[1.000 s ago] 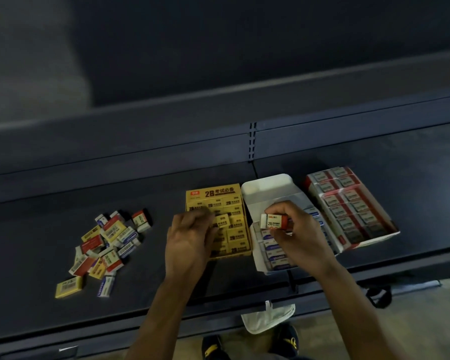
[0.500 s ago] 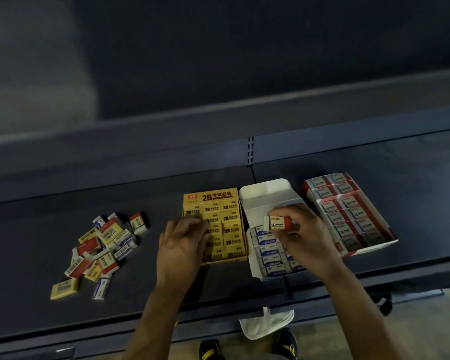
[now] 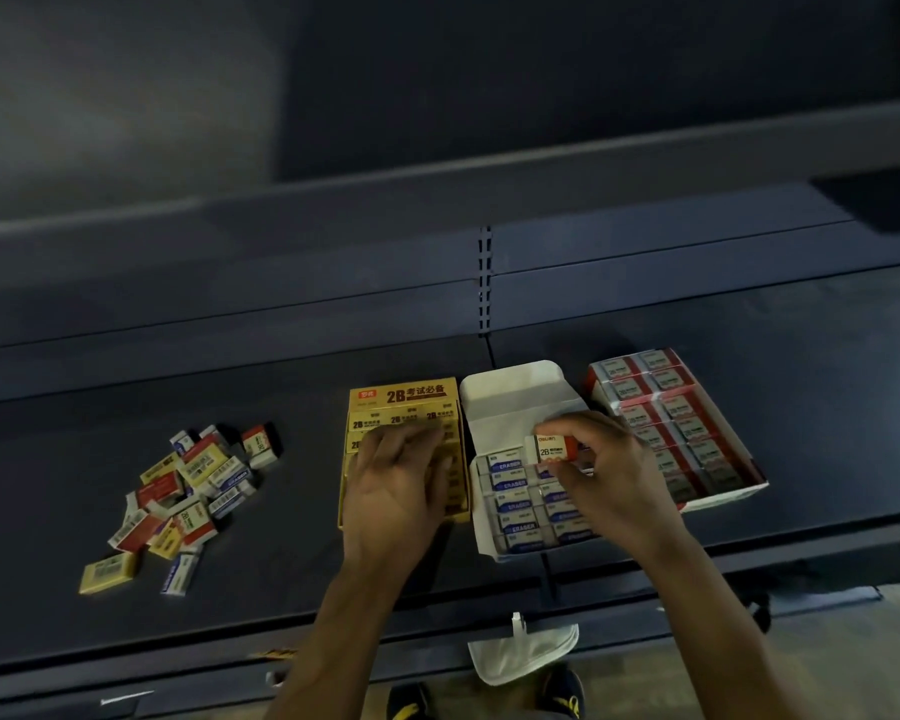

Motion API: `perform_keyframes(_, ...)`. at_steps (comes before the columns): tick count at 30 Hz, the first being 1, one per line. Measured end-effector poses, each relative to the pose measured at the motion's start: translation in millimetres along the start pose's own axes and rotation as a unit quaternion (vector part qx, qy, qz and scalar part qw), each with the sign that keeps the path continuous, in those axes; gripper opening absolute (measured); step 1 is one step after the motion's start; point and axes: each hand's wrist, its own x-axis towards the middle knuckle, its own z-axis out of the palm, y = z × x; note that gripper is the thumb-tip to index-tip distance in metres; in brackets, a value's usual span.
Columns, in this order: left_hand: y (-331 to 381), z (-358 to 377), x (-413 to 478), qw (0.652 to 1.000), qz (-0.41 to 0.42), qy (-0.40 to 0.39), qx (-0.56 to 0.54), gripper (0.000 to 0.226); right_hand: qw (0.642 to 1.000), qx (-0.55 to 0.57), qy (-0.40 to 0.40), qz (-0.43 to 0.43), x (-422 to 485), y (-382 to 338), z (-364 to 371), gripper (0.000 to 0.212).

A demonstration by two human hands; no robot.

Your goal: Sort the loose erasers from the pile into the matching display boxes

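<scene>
Setting: a dark shop shelf (image 3: 281,589), seen from above by the person working at it.
Pile: loose erasers in red, yellow and blue wrappers lie in a pile (image 3: 193,491) at 8 o'clock in the view, well apart from the boxes.
Boxes: three open display boxes stand side by side. The yellow box (image 3: 401,394) is at 6 o'clock, the white box (image 3: 510,392) of blue erasers at 5 o'clock, and the red box (image 3: 671,407) at 4 o'clock.
Left hand: the left hand (image 3: 396,491) lies over the yellow box, fingers relaxed and spread on the erasers inside, gripping nothing that shows.
Right hand: the right hand (image 3: 609,475) pinches a red-and-white eraser (image 3: 554,449) between thumb and fingertips.
Eraser's place: held above the far end of the white box, not in any box.
Step in hand: likely carrying this eraser to its matching box. Much of the pile is unsorted.
Next move: the wrapper looks like those in the red box, at 3 o'clock from the hand. The eraser probably needs carrying that way and turning to line up with a free slot. Which slot is free cannot be made out.
</scene>
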Motion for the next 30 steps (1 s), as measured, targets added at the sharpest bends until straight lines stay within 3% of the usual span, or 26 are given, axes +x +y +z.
perform_keyframes(15, 86, 29, 1, 0.997, 0.060, -0.016, -0.037, 0.037, 0.988, -0.116, 0.081, -0.066, 3, 49, -48, 0.034)
perform_keyframes(22, 98, 38, -8, 0.998, 0.030, -0.040, -0.031, 0.039, 0.990, -0.142, 0.028, -0.004, 11, 68, -61, 0.041)
perform_keyframes(30, 94, 36, -15, 1.000, -0.005, -0.029, -0.008, 0.038, 0.991, -0.133, 0.016, 0.005, 17, 71, -60, 0.026)
